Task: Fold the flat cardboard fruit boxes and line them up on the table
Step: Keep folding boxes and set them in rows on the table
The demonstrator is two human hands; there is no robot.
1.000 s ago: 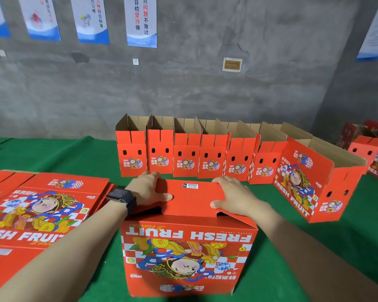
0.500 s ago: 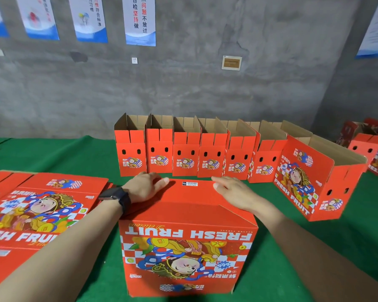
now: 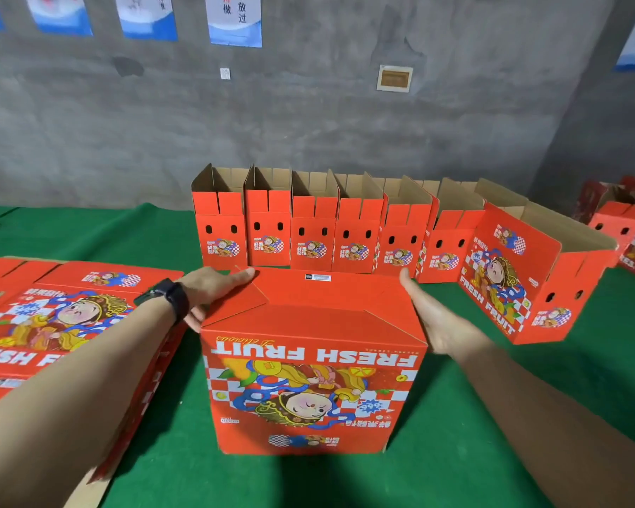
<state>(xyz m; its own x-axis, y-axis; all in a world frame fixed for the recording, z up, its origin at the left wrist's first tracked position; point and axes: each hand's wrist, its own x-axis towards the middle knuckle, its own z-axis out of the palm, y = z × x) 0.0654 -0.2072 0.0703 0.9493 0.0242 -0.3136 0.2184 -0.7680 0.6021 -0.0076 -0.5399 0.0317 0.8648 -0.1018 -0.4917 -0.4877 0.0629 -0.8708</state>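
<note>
Presently: upturned fruit box [image 3: 312,361] on green counter [image 3: 455,452], flaps shut. Left hand [image 3: 213,293] and right hand [image 3: 431,319] flat against its sides, fingers [image 3: 239,276] straight, released. Folded boxes [image 3: 312,232] behind it; flat boxes [image 3: 70,317] to its left.

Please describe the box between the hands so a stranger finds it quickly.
On the green table, before the row of open boxes, a red box stands between the left hand and right hand. Only its top is closed, its print upside down.
</note>
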